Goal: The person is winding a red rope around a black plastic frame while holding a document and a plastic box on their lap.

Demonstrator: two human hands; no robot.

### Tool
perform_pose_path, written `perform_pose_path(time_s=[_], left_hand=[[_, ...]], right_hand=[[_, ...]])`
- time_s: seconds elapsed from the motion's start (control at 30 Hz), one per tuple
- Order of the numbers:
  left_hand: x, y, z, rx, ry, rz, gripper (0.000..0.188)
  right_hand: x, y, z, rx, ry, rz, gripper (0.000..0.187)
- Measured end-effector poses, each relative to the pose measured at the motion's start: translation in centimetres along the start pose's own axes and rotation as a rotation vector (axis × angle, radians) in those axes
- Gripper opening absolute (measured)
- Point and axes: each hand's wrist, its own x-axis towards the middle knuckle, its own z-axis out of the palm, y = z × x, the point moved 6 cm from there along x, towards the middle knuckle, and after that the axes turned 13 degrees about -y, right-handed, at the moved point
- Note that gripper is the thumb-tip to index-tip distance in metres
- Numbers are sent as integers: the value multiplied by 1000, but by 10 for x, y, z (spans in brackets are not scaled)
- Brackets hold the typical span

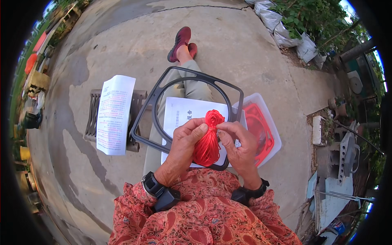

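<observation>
A bundle of shiny red cord (207, 146), cinched near its top into a looped head, is held upright over my lap. My left hand (184, 141) grips its left side, thumb and fingers pinching at the narrow neck. From the other side my right hand (237, 143) pinches at that same neck with thumb and forefinger. Beneath the hands, white printed paper (173, 118) lies on my thighs. Around the paper rests a dark grey frame (152, 100) with a large round opening, also on my lap.
At my right stands a translucent plastic tub (275, 130) containing red pieces (261, 112). A printed sheet (115, 116) lies on a slatted dark stand (93, 114) to the left. White sacks (281, 34) and plants line the far right; concrete blocks (328, 159) sit along the right edge.
</observation>
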Motion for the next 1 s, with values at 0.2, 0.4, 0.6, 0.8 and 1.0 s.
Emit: perform_pose_path(time_s=[0.2, 0.4, 0.6, 0.8, 1.0], left_hand=[[-3, 5, 5, 40, -1, -29, 25], [-5, 8, 4, 102, -50, -39, 30], [-5, 16, 10, 249, -60, -78, 33], [-7, 16, 9, 357, -93, -104, 34], [-4, 18, 9, 389, -143, -185, 32]], right_hand=[[9, -13, -1, -217, -58, -95, 23], [10, -16, -5, -241, -107, -122, 22], [19, -21, -4, -376, -199, -217, 20], [14, -8, 7, -407, -227, -209, 19], [8, 9, 3, -345, -194, -124, 21]])
